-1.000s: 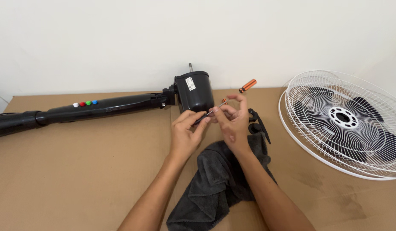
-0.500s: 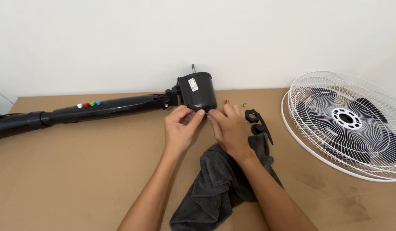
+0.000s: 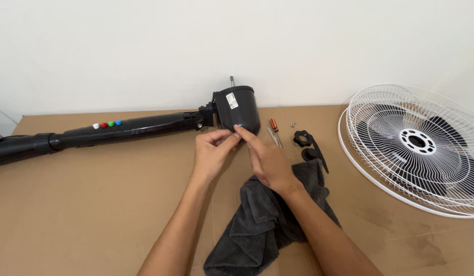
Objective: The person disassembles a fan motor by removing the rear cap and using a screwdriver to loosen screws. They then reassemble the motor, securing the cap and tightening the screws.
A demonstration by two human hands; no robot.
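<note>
Cardboard-brown table (image 3: 93, 204) against white wall (image 3: 145, 46) | left hand (image 3: 211, 153), right hand (image 3: 267, 161): fingertips pinched together at black fan motor housing (image 3: 239, 105), pinched item too small to tell | grey cloth (image 3: 267, 220) beneath.

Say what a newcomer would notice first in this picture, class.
A white fan grille with dark blades inside lies at the right edge of the brown cardboard. At centre, the left hand and right hand meet at the black fan motor housing, above a dark grey cloth.
</note>
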